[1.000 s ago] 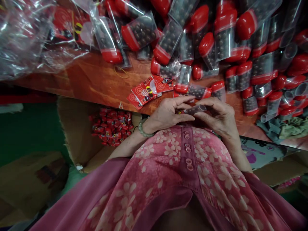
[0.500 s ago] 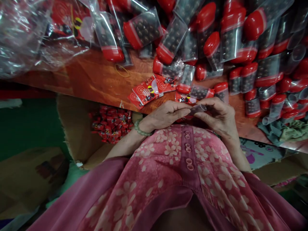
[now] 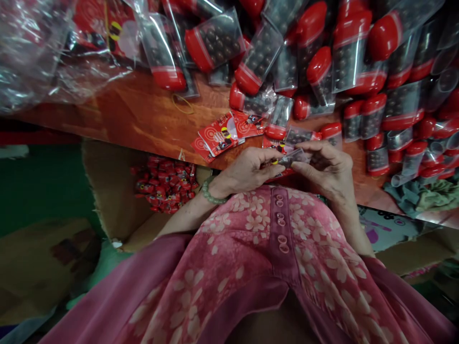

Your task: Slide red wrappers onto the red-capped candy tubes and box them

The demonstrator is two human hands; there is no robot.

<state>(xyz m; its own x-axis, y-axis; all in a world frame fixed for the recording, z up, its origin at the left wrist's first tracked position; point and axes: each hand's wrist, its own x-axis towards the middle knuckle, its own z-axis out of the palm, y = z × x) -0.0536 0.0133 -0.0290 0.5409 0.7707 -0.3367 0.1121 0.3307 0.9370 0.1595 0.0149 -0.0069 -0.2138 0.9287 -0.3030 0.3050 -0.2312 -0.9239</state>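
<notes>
Both hands meet at the table's front edge, just above my pink flowered clothing. My left hand (image 3: 247, 171), with a green bead bracelet on the wrist, is closed on the left end of a small clear tube (image 3: 294, 157) with dark contents. My right hand (image 3: 328, 169) pinches the tube's right end between thumb and fingers. Beyond the hands lie red-capped clear containers (image 3: 279, 114) of dark balls. Red printed cards (image 3: 218, 135) are spread to the left of the tube, and part of another card shows under the hands.
An open cardboard box (image 3: 111, 191) with small red packets (image 3: 165, 184) stands below the table edge at left. Crumpled clear plastic (image 3: 32, 57) covers the back left. A rubber band (image 3: 182, 104) lies on the table (image 3: 118, 114). Grey-green cloth (image 3: 423, 196) is at right.
The tube between my hands has turned slightly, its right end tilting up. My right hand's fingers have shifted a little upward around it.
</notes>
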